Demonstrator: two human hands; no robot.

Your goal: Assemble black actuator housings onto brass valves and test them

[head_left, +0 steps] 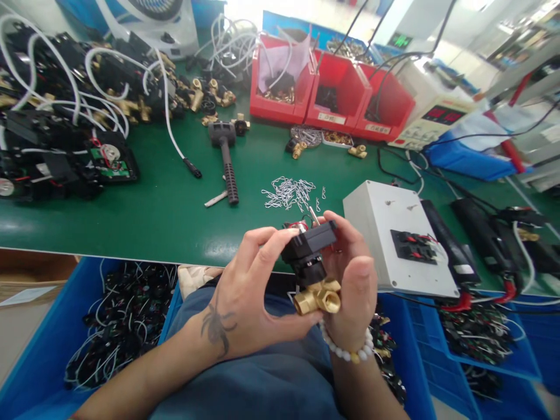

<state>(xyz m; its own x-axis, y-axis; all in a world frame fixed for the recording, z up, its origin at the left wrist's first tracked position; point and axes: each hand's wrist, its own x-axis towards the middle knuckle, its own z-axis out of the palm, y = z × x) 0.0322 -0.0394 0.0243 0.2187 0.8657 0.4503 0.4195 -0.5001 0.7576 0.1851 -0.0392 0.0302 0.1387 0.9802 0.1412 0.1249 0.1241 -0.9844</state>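
Just over the table's front edge I hold a motorised brass valve, with its black housing on top and the brass ports below. My left hand grips it from the left, fingers on the housing and thumb beneath the brass body. Around its right side curls my right hand, fingers behind the housing and thumb raised. A thin metal shaft and a bit of red wire stick up from the housing. Behind the valve, a pile of silver spring clips lies on the green table.
A black mallet lies left of the clips. Red bins line the back beside a power supply. A white switch box stands at right. Wired units crowd the left. Blue crates sit below the table.
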